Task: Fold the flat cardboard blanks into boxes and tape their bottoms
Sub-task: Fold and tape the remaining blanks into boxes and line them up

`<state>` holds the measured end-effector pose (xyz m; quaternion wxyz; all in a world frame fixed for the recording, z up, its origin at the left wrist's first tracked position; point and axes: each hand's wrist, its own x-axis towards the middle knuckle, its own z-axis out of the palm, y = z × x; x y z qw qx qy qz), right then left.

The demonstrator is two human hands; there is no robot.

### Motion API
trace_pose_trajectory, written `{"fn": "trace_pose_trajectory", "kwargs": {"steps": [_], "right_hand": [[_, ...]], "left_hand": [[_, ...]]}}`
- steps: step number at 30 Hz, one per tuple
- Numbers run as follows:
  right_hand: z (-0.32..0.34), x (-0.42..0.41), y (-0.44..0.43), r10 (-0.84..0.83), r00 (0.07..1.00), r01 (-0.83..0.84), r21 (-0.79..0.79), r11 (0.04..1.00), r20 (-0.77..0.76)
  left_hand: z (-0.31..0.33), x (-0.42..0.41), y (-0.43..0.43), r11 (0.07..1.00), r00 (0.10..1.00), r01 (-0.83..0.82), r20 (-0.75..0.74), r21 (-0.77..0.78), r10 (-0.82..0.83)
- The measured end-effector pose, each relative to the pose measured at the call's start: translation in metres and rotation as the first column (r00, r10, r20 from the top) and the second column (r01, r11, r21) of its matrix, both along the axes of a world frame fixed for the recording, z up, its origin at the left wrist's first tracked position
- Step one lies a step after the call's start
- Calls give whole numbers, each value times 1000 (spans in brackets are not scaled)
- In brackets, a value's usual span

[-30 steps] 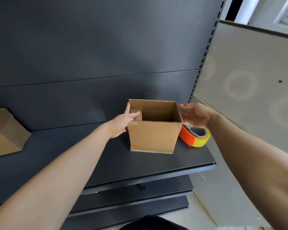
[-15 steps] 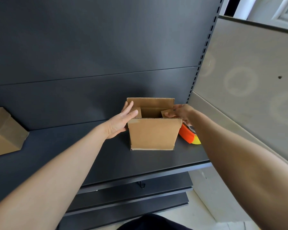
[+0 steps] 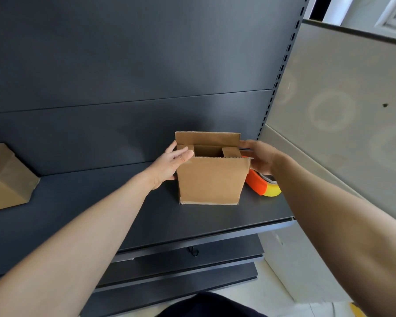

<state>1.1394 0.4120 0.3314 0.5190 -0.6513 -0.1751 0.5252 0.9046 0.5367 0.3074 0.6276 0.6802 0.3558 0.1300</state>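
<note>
Head camera: a cardboard box (image 3: 212,179) stood upright on a dark shelf (image 3: 101,202). The left hand (image 3: 169,163), fingers straight, pressed its 9 o'clock side. The right hand (image 3: 260,156), outstretched and blurred, gripped nothing at 3 o'clock, just above a tape roll (image 3: 257,184).

Shop or stockroom, dark metal gondola shelving (image 3: 146,202), slotted upright (image 3: 281,72), pale tiled floor (image 3: 261,300)

On the shelf (image 3: 101,213) we find the box (image 3: 212,179) standing upright near the right end. Our left hand (image 3: 172,163) lies against its left side and our right hand (image 3: 261,156) against its right. The tape roll (image 3: 261,185) sits just right of the box, below our right hand. A second box (image 3: 7,177) lies far to the left on the same shelf.
</note>
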Motion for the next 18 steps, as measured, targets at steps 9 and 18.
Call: {"fn": "trace_pose_trajectory", "kwargs": {"steps": [9, 18], "right_hand": [[1, 7, 11, 24, 1000, -26, -81, 996, -20], [1, 8, 17, 17, 1000, -19, -99, 995, -15]], "left_hand": [[-7, 5, -7, 980, 995, -66, -55, 187, 77], [-5, 12, -11, 968, 987, -152, -24, 202, 160]]}}
